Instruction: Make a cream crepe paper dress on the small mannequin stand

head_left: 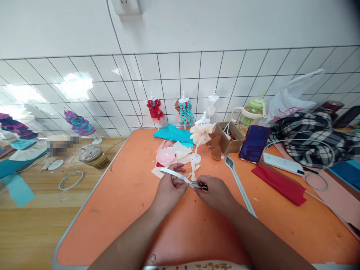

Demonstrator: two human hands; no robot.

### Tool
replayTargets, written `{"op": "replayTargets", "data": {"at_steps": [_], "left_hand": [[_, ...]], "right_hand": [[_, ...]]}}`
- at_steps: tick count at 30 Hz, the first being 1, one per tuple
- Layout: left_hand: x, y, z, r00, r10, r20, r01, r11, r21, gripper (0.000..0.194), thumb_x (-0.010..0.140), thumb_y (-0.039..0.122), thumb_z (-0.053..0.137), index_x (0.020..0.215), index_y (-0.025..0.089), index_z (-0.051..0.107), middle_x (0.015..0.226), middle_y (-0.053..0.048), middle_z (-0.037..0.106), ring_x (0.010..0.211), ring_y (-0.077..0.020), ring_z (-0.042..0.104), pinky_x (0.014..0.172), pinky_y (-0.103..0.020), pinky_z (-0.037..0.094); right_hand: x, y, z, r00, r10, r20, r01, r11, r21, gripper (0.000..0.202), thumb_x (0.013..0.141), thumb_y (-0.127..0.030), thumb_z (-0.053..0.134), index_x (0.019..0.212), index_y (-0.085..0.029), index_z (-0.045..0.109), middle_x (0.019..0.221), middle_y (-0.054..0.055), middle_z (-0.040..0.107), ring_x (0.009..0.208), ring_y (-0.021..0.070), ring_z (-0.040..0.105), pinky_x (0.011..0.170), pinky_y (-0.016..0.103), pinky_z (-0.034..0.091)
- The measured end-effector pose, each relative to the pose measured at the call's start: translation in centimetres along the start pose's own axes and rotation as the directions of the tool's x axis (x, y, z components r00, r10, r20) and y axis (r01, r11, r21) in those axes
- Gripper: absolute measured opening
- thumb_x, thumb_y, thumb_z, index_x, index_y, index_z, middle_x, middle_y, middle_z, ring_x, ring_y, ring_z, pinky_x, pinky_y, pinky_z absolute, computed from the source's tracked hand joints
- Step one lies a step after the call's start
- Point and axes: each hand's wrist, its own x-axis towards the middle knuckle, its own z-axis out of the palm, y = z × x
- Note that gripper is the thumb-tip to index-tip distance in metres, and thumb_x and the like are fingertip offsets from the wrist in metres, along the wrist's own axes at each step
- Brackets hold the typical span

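My left hand point(171, 187) is closed on a narrow white strip point(171, 172), which curves up to the left above the fingers. My right hand point(215, 193) grips a small black-handled metal tool point(201, 186); its exact kind is hard to make out. The tool's metal end meets the strip's lower end between my hands. Just beyond them lie a pink round dish point(165, 156) and pale fabric pieces point(181, 150). A small dress form with a cream ruffled fabric top point(201, 134) stands on a white round base point(195, 158).
Dress forms in red point(155, 110) and turquoise point(185, 111) decoration stand by the tiled wall, behind turquoise cloth point(174, 135). To the right are a cardboard box point(230, 140), a phone point(254, 144), red fabric point(278, 183) and a grey zipper-like strip point(240, 183). A lidded cup point(94, 156) stands left.
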Motion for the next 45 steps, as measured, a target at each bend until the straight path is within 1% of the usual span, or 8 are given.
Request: {"op": "replayTargets", "data": {"at_steps": [8, 12, 20, 28, 32, 35, 38, 45], "left_hand": [[0.3, -0.2, -0.3, 0.999, 0.027, -0.018, -0.027, 1.000, 0.010, 0.052, 0.070, 0.015, 0.064, 0.117, 0.025, 0.045, 0.114, -0.004, 0.053, 0.070, -0.0075, 0.061, 0.071, -0.025, 0.049], [0.4, -0.3, -0.3, 0.998, 0.049, 0.027, -0.046, 0.991, -0.126, 0.056, 0.070, 0.016, 0.066, 0.120, 0.026, 0.043, 0.113, -0.004, 0.051, 0.073, -0.0087, 0.060, 0.073, -0.027, 0.050], [0.3, -0.6, -0.1, 0.994, 0.092, 0.064, -0.081, 0.984, -0.159, 0.061, 0.068, 0.013, 0.067, 0.121, 0.028, 0.041, 0.108, -0.002, 0.049, 0.076, -0.0093, 0.059, 0.072, -0.026, 0.052], [0.1, -0.1, -0.4, 0.996, 0.084, 0.036, -0.078, 0.985, -0.151, 0.069, 0.069, 0.013, 0.066, 0.129, 0.030, 0.036, 0.115, -0.005, 0.048, 0.081, -0.0107, 0.057, 0.071, -0.025, 0.052], [0.5, -0.2, -0.8, 0.996, 0.087, 0.014, -0.083, 0.982, -0.171, 0.068, 0.071, 0.016, 0.066, 0.129, 0.030, 0.036, 0.128, -0.008, 0.044, 0.092, -0.0145, 0.059, 0.076, -0.028, 0.053], [0.7, -0.4, -0.8, 0.997, 0.083, 0.011, -0.079, 0.979, -0.186, 0.068, 0.069, 0.018, 0.068, 0.129, 0.029, 0.037, 0.136, -0.010, 0.039, 0.104, -0.0204, 0.059, 0.077, -0.031, 0.054], [0.7, -0.5, -0.6, 0.997, 0.071, 0.006, -0.068, 0.979, -0.190, 0.067, 0.068, 0.019, 0.070, 0.127, 0.030, 0.040, 0.139, -0.010, 0.037, 0.111, -0.0244, 0.056, 0.077, -0.032, 0.055], [0.5, -0.4, -0.6, 0.997, 0.072, 0.018, -0.069, 0.986, -0.152, 0.065, 0.070, 0.017, 0.067, 0.127, 0.030, 0.039, 0.141, -0.010, 0.034, 0.119, -0.0269, 0.050, 0.068, -0.027, 0.056]], "right_hand": [[0.2, 0.7, -1.2, 0.996, -0.090, 0.011, 0.086, 0.979, 0.184, 0.017, 0.080, -0.034, 0.058, 0.073, -0.021, 0.065, 0.084, 0.002, 0.058, 0.069, 0.0129, 0.054, 0.060, 0.024, 0.039], [0.2, 0.5, -1.0, 0.994, -0.106, 0.027, 0.094, 0.949, 0.302, 0.011, 0.078, -0.027, 0.057, 0.071, -0.020, 0.062, 0.077, 0.001, 0.059, 0.068, 0.0131, 0.054, 0.060, 0.024, 0.040], [0.2, 0.7, -0.6, 0.997, -0.077, -0.010, 0.077, 0.975, 0.209, 0.004, 0.073, -0.018, 0.055, 0.070, -0.020, 0.056, 0.077, -0.001, 0.059, 0.069, 0.0127, 0.053, 0.061, 0.023, 0.038], [0.5, 1.2, 0.0, 0.992, 0.125, -0.003, -0.120, 0.958, 0.262, 0.009, 0.078, -0.029, 0.053, 0.076, -0.022, 0.048, 0.062, -0.005, 0.053, 0.055, 0.0110, 0.045, 0.050, 0.021, 0.031], [0.4, 1.1, -0.5, 0.988, 0.147, -0.049, -0.122, 0.935, 0.332, 0.014, 0.080, -0.035, 0.054, 0.081, -0.023, 0.046, 0.054, -0.008, 0.040, 0.050, 0.0099, 0.039, 0.046, 0.020, 0.027], [-0.3, 0.2, -0.7, 0.989, 0.084, 0.124, -0.137, 0.846, 0.516, 0.023, 0.087, -0.046, 0.043, 0.089, -0.023, 0.046, 0.056, -0.009, 0.033, 0.046, 0.0085, 0.034, 0.042, 0.018, 0.027], [-1.1, -0.7, 0.0, 0.935, 0.021, 0.353, -0.250, 0.747, 0.616, 0.038, 0.093, -0.052, 0.023, 0.090, -0.023, 0.047, 0.062, -0.007, 0.035, 0.044, 0.0080, 0.035, 0.037, 0.017, 0.030], [-1.5, -1.5, 1.1, 0.974, 0.009, 0.225, -0.088, 0.935, 0.345, 0.037, 0.096, -0.047, 0.020, 0.077, -0.022, 0.039, 0.058, -0.005, 0.040, 0.051, 0.0112, 0.040, 0.049, 0.022, 0.029]]}}
